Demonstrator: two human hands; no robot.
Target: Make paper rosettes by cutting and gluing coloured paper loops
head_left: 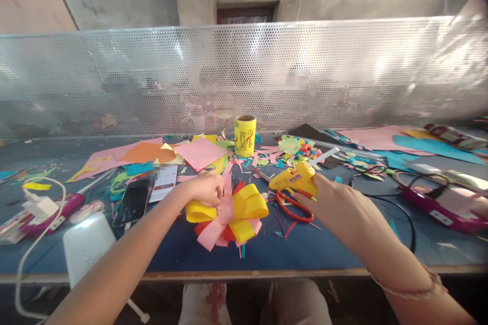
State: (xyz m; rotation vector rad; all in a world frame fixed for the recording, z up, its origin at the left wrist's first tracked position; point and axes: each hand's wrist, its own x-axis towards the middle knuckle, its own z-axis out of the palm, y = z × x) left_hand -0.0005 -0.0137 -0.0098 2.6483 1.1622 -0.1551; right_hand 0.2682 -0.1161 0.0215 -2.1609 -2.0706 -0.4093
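A paper flower (249,205) of looped yellow, pink and red strips lies near the front of the table. My left hand (208,188), fingers curled in, grips it at its back left edge, on a yellow loop and a pink strip. My right hand (330,200) is wrapped around a yellow hot glue gun (293,181), its nozzle pointing left, to the right of the flower. A white glue stick (324,155) sticks out of the gun's back. Just below the gun lie scissors with red-orange handles (293,210), partly hidden by it.
A yellow cardboard tube (245,137) stands mid-table before a perforated metal divider (236,76). Coloured sheets and scraps (202,152) surround it. A phone (131,203), white power bank (87,244) and purple power strip (57,213) lie left; another purple strip (442,213) with black cables lies right.
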